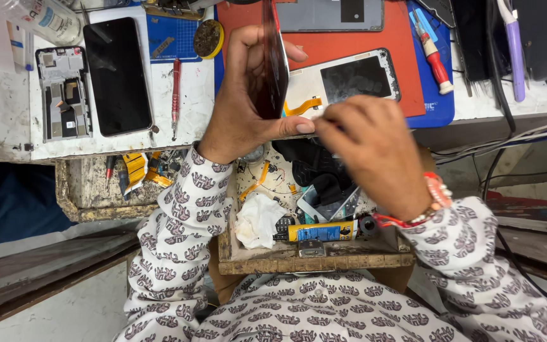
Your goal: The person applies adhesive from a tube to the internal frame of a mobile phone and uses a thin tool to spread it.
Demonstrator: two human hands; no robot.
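Dark red and glossy, the phone panel stood on edge in our left hand, gripped between thumb and fingers above the table. Our right hand was pinched narrow at the panel's lower edge; we cannot tell what it held. Behind it lay a white phone frame on a red mat
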